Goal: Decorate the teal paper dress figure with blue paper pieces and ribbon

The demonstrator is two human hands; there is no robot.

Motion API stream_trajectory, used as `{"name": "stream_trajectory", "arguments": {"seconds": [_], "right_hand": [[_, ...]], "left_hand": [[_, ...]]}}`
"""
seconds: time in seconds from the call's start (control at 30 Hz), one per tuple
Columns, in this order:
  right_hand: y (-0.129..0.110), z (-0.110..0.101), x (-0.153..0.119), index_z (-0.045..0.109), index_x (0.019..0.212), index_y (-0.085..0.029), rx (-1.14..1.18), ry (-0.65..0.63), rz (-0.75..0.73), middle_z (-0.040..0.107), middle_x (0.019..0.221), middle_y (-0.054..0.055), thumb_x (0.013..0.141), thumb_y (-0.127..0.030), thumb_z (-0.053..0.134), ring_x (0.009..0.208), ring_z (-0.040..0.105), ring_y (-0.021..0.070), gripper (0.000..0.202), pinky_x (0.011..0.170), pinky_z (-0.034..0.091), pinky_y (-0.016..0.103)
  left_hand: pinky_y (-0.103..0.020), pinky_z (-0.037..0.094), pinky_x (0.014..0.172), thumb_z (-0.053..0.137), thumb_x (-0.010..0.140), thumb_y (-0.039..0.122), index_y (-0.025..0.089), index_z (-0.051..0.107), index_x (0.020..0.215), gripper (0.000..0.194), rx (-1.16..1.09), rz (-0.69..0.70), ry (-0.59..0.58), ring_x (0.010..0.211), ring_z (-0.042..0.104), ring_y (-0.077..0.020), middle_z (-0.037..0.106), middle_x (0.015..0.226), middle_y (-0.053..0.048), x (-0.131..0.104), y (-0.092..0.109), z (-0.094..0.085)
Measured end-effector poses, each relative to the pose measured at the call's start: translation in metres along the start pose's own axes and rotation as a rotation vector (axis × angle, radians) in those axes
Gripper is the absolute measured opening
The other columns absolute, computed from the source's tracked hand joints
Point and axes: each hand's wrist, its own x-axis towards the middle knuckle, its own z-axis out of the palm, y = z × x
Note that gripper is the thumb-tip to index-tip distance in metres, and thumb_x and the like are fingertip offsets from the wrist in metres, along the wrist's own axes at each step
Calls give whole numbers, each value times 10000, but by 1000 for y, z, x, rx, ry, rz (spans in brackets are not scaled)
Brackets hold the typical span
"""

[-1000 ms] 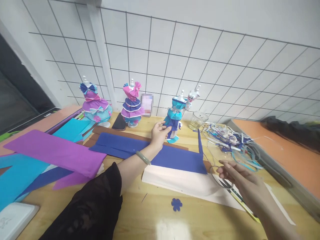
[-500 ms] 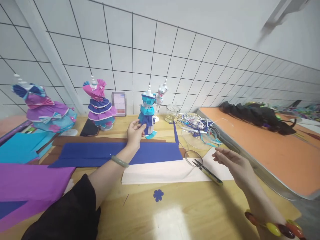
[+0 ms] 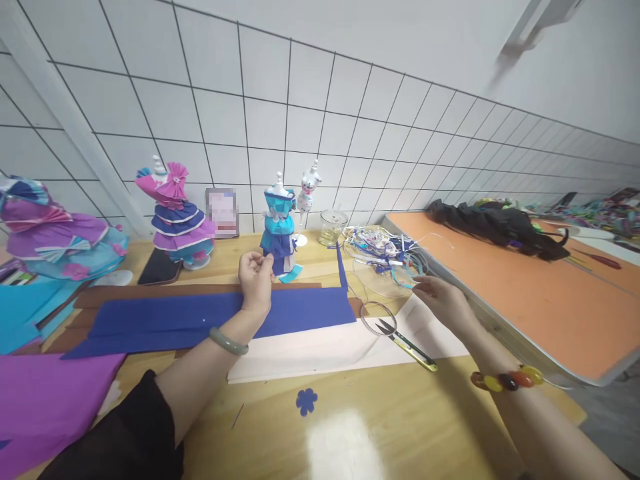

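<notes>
My left hand (image 3: pixel 256 283) is closed with fingertips pinched, just in front of a small mannequin in a blue and turquoise dress (image 3: pixel 279 227). Whatever may be in that pinch is too small to make out. On the right, my right hand (image 3: pixel 445 303) hovers by the tray of scraps, its thumb and fingers pressed together; nothing can be made out between them. Below it lie snips (image 3: pixel 407 343) with black blades and yellow-edged handles, beside a clear ring (image 3: pixel 379 318). A dark blue paper flower (image 3: pixel 307 401) rests nearer me on the wooden table (image 3: pixel 260 433).
Dark blue sheet (image 3: pixel 150 320) and white sheet (image 3: pixel 295 353) span the table. A pile of ribbon scraps (image 3: pixel 380 247) and a glass jar (image 3: pixel 333 227) stand behind. Two other dressed mannequins, including a layered one (image 3: pixel 183 220), are left. An orange-topped table (image 3: pixel 500 287) adjoins at right.
The view has shifted, so the mannequins and sheets appear farther left. My left hand has drawn slightly down from the dress. My right hand has come a little closer to the scraps.
</notes>
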Motion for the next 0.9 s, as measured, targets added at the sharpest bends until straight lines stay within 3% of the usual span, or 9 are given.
{"name": "stream_trajectory", "arguments": {"seconds": [0.27,0.5,0.77,0.9], "right_hand": [[12,14,25,553,1143,-208,-297,-73,-82,713,855,47,731,-212,514,742,651,232,414,679,466,338],[17,22,29,517,1189,-203,-383,-148,-115,709,898,54,725,-161,512,797,651,229,466,663,456,307],[27,8,37,489,1224,-187,-442,-69,-104,706,865,44,739,-183,487,756,648,218,485,633,444,290],[23,16,38,493,1213,-188,-413,-81,-142,704,848,42,743,-185,480,747,645,207,471,640,445,282]], "left_hand": [[-149,331,374,611,690,265,201,408,798,239,17,69,-59,441,419,-44,426,610,73,-9,7,4],[-152,339,376,611,696,254,199,424,815,229,32,67,-59,446,422,-51,439,596,66,-9,5,4],[-149,342,378,612,694,246,192,435,813,220,19,58,-53,449,423,-47,452,602,65,-8,3,3],[-149,344,377,610,697,239,187,439,819,216,32,46,-67,439,415,-43,459,607,63,-11,4,5]]}}
